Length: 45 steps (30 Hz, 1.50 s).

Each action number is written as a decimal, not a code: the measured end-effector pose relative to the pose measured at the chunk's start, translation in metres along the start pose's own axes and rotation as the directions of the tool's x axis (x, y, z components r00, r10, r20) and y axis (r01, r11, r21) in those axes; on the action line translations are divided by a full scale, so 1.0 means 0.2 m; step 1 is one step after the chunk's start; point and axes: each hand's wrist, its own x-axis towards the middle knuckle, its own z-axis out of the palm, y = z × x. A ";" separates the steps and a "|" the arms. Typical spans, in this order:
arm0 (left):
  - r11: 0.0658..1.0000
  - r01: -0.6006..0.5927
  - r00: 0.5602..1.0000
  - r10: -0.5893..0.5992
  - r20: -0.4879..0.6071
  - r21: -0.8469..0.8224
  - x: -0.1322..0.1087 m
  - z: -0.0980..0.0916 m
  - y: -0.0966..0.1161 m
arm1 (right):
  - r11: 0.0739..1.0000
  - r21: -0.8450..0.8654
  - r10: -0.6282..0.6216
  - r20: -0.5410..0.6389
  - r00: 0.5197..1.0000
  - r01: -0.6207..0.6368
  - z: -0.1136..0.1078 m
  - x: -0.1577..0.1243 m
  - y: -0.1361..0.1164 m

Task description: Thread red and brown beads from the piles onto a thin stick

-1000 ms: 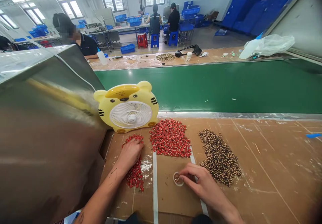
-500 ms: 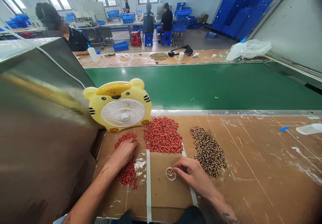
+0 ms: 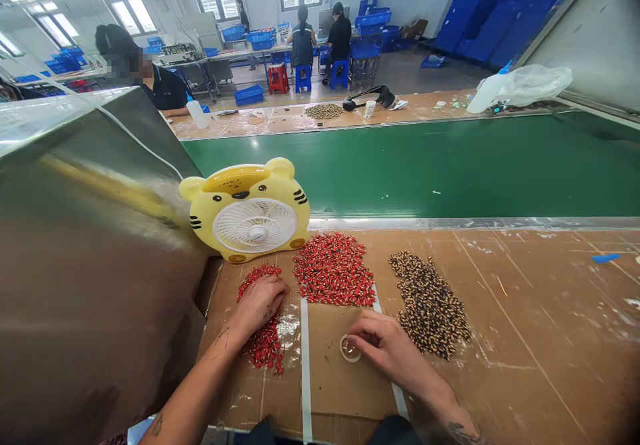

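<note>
My left hand rests on the left heap of small red pieces. Its fingers are bent together at the heap's right side, and whatever may be between them is hidden. At the small round clear dish, my right hand is closed in a pinch, thumb and forefinger over the dish's right rim. What it pinches is too small to make out. The dish stands on a brown cardboard sheet edged with white tape. Above the sheet lies a larger pile of red pieces with pale tips.
A yellow tiger-faced fan stands behind the left heap, beside a metal housing. Dark and tan pieces are heaped at the right. Beyond runs a green conveyor belt. One person sits across it; others are farther back.
The view has swung slightly left, so everything sits farther right. My left hand stays at the red heap, its fingers a little more curled. My right hand remains pinched at the dish.
</note>
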 end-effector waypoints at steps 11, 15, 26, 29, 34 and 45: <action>0.988 -0.082 0.996 0.078 -0.031 -0.135 -0.01 0.04 0.04 | 0.999 0.017 -0.033 0.003 0.999 0.033 -0.03 0.01 -0.02; 0.982 -0.095 0.995 0.088 -0.050 -0.163 0.00 0.04 0.04 | 0.999 0.023 -0.029 0.018 0.999 0.029 -0.01 0.04 -0.02; 0.976 -0.056 0.997 0.043 -0.063 -0.211 -0.03 0.06 0.08 | 0.984 -0.100 -0.132 0.126 0.983 0.145 -0.07 -0.03 -0.05; 0.940 -0.022 0.980 -0.046 -0.191 -0.340 -0.04 0.06 0.12 | 0.971 -0.165 -0.155 0.121 0.981 0.174 -0.07 -0.05 -0.03; 0.542 0.137 0.917 -0.387 -0.101 -0.829 -0.07 0.09 0.24 | 0.943 -0.255 -0.215 0.026 0.976 0.214 -0.02 -0.05 0.01; -0.346 0.120 0.927 -0.298 0.230 -0.931 -0.22 0.28 0.39 | 0.915 -0.297 -0.251 0.108 0.962 0.272 -0.02 -0.03 0.00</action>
